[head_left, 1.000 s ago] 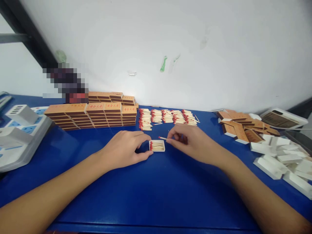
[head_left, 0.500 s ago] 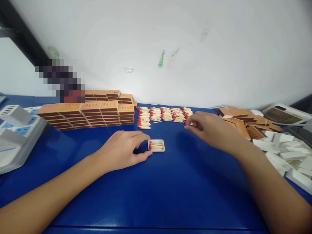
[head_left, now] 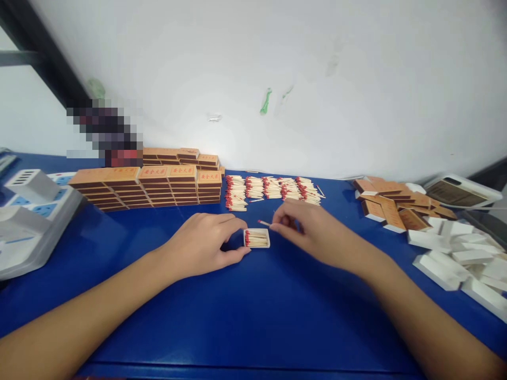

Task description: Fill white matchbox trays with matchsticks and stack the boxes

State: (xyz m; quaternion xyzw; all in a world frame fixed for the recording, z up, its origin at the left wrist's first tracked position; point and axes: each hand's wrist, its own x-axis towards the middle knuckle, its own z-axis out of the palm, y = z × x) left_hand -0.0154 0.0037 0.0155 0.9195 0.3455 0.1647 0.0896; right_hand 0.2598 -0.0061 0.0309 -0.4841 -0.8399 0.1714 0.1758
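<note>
A small white matchbox tray (head_left: 268,244) lies on the blue table, with a layer of red-headed matches (head_left: 256,238) in it, heads to the left. My left hand (head_left: 208,240) grips the tray's left end between thumb and fingers. Just right of the tray, my right hand (head_left: 303,227) pinches a single match (head_left: 264,223) between thumb and fingertips. That match's red head points left, above the tray's upper right edge. Behind the hands, loose matches (head_left: 271,188) lie in several heaps along the wall.
Filled-looking rows of orange matchboxes (head_left: 166,182) are stacked at the back left. A white power strip (head_left: 43,221) stands at the left. On the right lie orange matchbox sleeves (head_left: 390,203), a heap of white trays (head_left: 455,258) and a phone (head_left: 461,190).
My right hand has moved left from the rightmost match heap towards the tray, carrying a match. My left hand still holds the tray; the camera view has shifted slightly.
</note>
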